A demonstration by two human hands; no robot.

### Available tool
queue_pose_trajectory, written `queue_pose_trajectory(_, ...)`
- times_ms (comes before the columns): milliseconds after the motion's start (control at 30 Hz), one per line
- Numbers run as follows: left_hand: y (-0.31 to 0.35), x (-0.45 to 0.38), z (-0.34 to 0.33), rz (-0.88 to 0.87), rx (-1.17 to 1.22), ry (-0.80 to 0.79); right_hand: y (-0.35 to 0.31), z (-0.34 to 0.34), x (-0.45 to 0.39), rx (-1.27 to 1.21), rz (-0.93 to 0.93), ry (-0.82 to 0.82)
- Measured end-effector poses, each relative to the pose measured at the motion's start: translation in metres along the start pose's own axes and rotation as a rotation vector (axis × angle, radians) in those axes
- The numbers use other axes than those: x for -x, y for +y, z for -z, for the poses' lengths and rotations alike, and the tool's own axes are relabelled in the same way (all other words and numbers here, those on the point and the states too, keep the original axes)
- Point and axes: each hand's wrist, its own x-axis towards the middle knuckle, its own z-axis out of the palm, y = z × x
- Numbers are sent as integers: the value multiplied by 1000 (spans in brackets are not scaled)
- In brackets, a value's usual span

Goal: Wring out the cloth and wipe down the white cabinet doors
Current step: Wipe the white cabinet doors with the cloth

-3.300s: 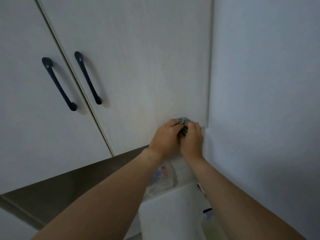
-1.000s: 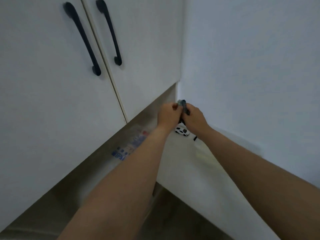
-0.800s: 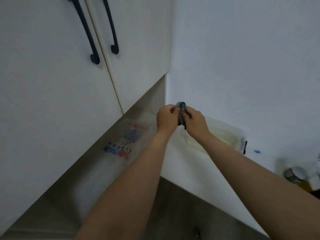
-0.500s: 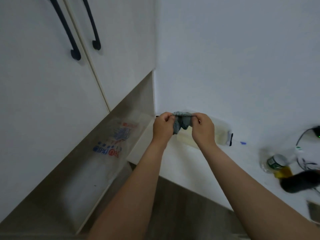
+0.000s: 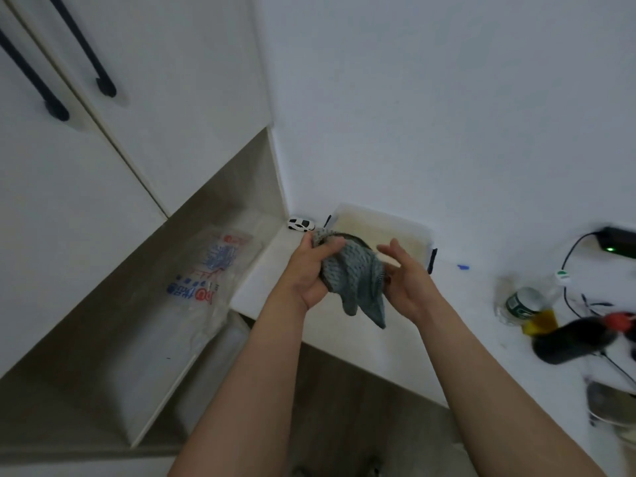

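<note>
cloth [image 5: 354, 273] bunched in left hand [image 5: 311, 270] fingers, right hand [image 5: 404, 280] open beside it

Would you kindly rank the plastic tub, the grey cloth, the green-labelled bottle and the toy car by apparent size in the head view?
1. Plastic tub, though the cloth hides part of it.
2. Grey cloth, held nearer the camera, so its rank against the tub is unsure.
3. Green-labelled bottle.
4. Toy car.

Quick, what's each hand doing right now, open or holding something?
Left hand: closed on the grey cloth.
Right hand: open, fingers spread, palm against the cloth.
</note>
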Motion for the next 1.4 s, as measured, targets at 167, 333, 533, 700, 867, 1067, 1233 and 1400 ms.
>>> queue_pose_trajectory(167,-4,-16,1,92,-12,-67,23,23,1,-158,-40,-102)
queue_pose_trajectory(333,1,-33,5,246,-437,30,11,16,-13,262,230,137)
queue_pose_trajectory(533,15,-85,24,124,-888,166,-1,30,-30,1076,391,336)
queue_pose_trajectory(700,18,-128,31,20,-1252,-199,-15,31,-54,1312,563,498)
queue_pose_trajectory(867,6,-165,12,-315,-1569,-133,-41,28,-78,1289,463,775)
queue_pose_trajectory(1067,-28,-191,-48,-357,-1322,-266,-51,16,-131,347,112,515)
queue_pose_trajectory(1233,-65,-220,-47,-361,-1307,-426,-47,38,-183,349,-7,511)
queue_pose_trajectory(1400,-102,-238,-42,-319,-1416,-393,-30,66,-212,1409,41,582)
